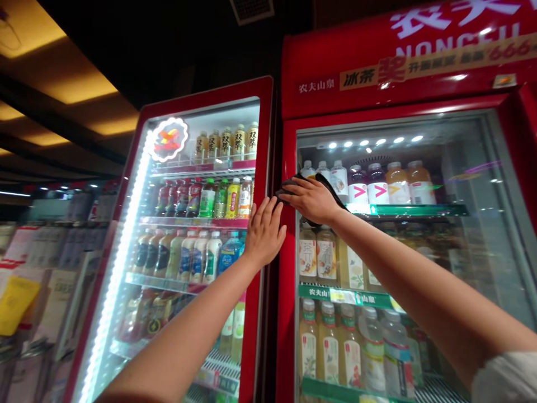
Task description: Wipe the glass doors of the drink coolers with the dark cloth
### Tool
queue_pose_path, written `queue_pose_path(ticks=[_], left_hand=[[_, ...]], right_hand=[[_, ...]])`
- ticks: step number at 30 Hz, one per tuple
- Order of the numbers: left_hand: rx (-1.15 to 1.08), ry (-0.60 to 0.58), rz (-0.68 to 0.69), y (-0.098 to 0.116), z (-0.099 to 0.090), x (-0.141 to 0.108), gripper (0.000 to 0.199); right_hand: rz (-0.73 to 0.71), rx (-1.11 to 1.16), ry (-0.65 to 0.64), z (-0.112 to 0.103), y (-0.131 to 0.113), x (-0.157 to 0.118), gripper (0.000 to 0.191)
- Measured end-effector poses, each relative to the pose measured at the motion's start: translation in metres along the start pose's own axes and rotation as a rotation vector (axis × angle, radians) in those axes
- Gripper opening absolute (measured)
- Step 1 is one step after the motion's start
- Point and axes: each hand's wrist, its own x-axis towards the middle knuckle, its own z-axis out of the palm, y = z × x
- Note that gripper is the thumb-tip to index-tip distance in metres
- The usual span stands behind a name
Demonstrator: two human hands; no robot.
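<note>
My right hand presses a dark cloth against the left edge of a red-framed glass door. That door belongs to the drinks fridge on the right, and part of the cloth spreads under and behind my fingers. Flat against the right red frame of the other drinks fridge lies my left hand, fingers outstretched and holding nothing. The fingertips of both hands come close together over the narrow gap between the two fridges.
Bottled drinks line the left fridge's lit shelves, and more bottles fill the right one behind glass. A red sign header tops the right fridge. Blurred shelving with a yellow item stands at far left.
</note>
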Motion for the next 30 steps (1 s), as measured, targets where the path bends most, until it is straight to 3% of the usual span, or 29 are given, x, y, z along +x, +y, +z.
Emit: queue_pose_path(ticks=[4,9,12,16,20,23,26,30], left_hand=[[0.014,-0.001,-0.032,-0.004,-0.001,0.01,0.057],[0.015,0.055,-0.052,-0.007,0.002,0.017,0.056],[-0.005,0.082,-0.052,-0.006,0.007,0.024,0.055],[-0.047,0.096,-0.062,-0.001,0.018,0.035,0.057],[-0.076,0.121,-0.065,0.002,0.024,0.036,0.058],[-0.085,0.134,-0.067,0.003,0.027,0.037,0.058],[-0.095,0.135,-0.071,0.007,0.03,0.046,0.058],[-0.089,0.121,-0.071,0.019,0.034,0.063,0.057]], right_hand=[[0.155,-0.02,0.043,0.004,-0.006,0.014,0.043],[0.036,-0.02,0.031,0.011,-0.018,0.001,0.042],[0.054,-0.029,0.041,0.008,-0.005,0.017,0.043],[0.26,-0.056,0.107,0.002,0.014,0.04,0.048],[0.421,-0.101,0.184,0.005,0.001,0.014,0.052],[0.393,-0.118,0.178,0.007,-0.007,-0.004,0.052],[0.371,-0.125,0.143,-0.001,0.008,0.003,0.05],[0.536,-0.163,0.153,-0.013,0.036,0.005,0.052]])
